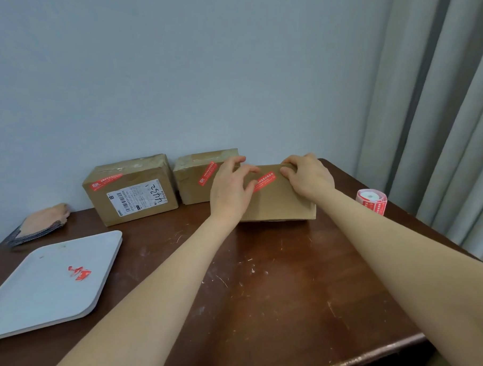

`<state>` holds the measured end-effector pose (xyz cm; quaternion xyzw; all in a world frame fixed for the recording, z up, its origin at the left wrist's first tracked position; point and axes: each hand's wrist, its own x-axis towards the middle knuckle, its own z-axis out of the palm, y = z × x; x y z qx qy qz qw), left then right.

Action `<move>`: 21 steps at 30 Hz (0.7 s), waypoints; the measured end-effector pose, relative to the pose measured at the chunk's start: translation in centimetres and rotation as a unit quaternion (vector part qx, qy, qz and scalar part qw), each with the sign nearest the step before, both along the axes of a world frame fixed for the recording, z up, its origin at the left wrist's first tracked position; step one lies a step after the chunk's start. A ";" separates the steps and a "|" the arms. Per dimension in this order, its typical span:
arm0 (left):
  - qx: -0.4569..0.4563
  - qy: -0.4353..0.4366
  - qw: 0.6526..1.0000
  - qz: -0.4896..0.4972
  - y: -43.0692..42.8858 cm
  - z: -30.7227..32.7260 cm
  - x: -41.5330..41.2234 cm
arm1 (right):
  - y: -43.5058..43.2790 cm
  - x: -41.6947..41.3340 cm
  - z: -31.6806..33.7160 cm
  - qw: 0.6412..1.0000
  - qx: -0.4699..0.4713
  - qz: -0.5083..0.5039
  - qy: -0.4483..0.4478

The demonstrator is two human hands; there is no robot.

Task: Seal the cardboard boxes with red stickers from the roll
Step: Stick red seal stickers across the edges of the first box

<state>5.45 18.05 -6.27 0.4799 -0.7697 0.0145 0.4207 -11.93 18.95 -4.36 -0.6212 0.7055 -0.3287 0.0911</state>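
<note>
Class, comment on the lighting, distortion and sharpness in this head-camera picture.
Head view: soft, even light, only faint shadows under the near box; wide-angle bending curves the curtain and stretches the forearms; print on the red sticker is too blurred to read.

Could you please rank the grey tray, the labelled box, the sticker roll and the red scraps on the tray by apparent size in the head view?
1. grey tray (nearer, so flattered)
2. labelled box
3. sticker roll
4. red scraps
</note>
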 end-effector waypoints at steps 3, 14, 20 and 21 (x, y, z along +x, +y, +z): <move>0.005 0.043 0.999 0.021 -0.3 0.2 0.1 | -0.2 0.0 -0.2 1.000 -0.001 -0.005 -0.002; 0.139 0.066 0.986 0.061 -0.3 -1.9 1.6 | -0.1 0.3 0.1 0.998 -0.008 -0.051 0.024; 0.146 0.096 0.983 0.047 -0.7 -1.7 0.7 | 0.1 -0.1 0.2 0.999 -0.013 -0.048 0.019; 0.140 0.091 0.985 0.049 -0.7 -1.6 0.5 | 0.1 -0.1 0.1 0.999 -0.016 -0.041 0.012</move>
